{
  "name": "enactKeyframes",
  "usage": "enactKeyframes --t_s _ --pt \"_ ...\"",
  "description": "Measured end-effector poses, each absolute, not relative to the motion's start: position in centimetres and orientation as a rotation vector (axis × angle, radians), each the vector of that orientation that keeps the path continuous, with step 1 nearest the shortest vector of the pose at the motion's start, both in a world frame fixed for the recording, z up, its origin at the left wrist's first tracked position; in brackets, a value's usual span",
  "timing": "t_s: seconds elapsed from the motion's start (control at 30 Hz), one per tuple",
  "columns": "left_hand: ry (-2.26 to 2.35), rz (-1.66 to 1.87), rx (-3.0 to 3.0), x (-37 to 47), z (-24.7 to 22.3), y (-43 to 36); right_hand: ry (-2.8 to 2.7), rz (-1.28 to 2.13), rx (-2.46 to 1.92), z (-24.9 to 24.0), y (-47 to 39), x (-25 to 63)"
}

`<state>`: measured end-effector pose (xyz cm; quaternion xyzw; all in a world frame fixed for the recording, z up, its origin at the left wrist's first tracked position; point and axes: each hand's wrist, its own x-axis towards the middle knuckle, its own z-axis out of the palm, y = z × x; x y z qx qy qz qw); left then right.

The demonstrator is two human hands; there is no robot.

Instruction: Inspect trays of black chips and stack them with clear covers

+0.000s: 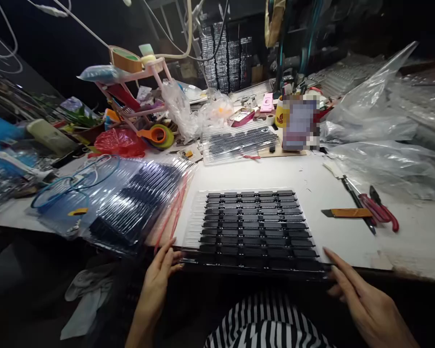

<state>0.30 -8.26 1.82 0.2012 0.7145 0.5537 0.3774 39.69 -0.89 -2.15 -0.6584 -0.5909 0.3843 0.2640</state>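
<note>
A clear plastic tray lies on the white tabletop, its near edge reaching over the table's front edge. Rows of black, comb-toothed pieces fill most of it; the strip at its left side holds none. My left hand grips the tray's near left corner, fingertips on top and the others curled below. At the near right corner my right hand holds the tray in a similar way, with some fingers hidden beneath.
Right of the tray lie an orange cutter, red-handled pliers and a black pen. Filled, plastic-covered trays are at left beside red cords. Another tray lies behind; clear plastic bags crowd the right.
</note>
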Motion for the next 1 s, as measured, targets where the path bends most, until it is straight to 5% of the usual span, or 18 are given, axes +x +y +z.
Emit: enactKeyframes --t_s 0.43,0.83,1.0 --pt "1.152 1.328 0.089 -0.9 3.7 -1.5 -0.433 2.084 -1.149 4.6 6.5 33.5" --pt "0.885 1.431 0.274 -0.3 3.7 1.0 -0.684 1.460 -1.139 -0.4 6.7 31.8" --pt "0.749 1.469 0.307 -1.2 2.5 0.9 -0.779 1.509 -1.065 1.4 7.5 30.6"
